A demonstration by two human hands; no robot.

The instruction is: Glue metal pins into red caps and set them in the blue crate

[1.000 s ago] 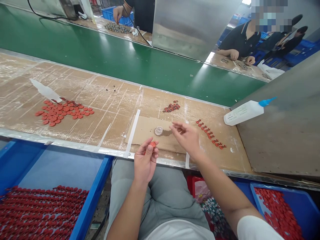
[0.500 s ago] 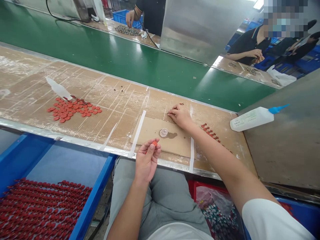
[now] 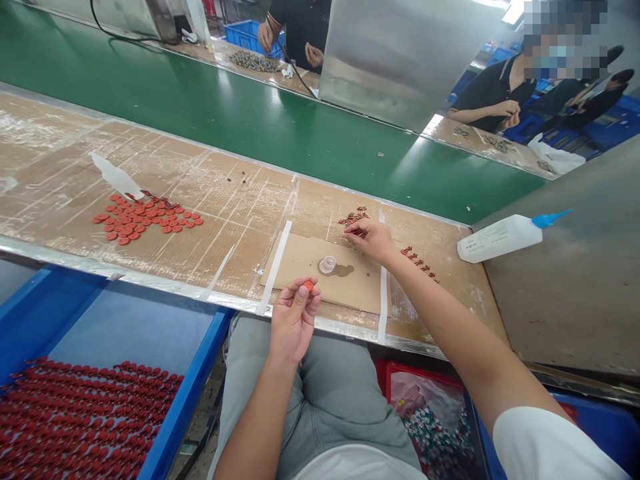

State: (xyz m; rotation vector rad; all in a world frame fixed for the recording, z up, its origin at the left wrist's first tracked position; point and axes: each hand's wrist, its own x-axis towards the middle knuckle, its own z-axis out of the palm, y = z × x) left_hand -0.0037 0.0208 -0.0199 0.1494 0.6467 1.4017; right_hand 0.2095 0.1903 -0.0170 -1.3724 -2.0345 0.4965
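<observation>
A round red piece [image 3: 309, 286] is pinched between the thumb and fingers of my left hand [image 3: 295, 320], just over the table's front edge. My right hand [image 3: 369, 239] has its fingertips pressed together beside a small pile of dark red parts [image 3: 354, 216]; whatever they grip is too small to make out. Between my hands, a small clear cup [image 3: 327, 265] rests on a cardboard sheet [image 3: 350, 293] next to a wet patch. Several red parts [image 3: 419, 264] lie in a row to the right of my right wrist.
Red discs [image 3: 145, 217] are heaped at the left by a white sheet [image 3: 116, 175]. A glue bottle [image 3: 500, 239] lies at right. Beyond runs a green belt [image 3: 240, 107], with people across it. A blue tray [image 3: 200, 380] of red parts is lower left.
My right hand has moved slightly right and towards me, uncovering the small pile of dark red parts. My left hand stays nearly in place with the red piece.
</observation>
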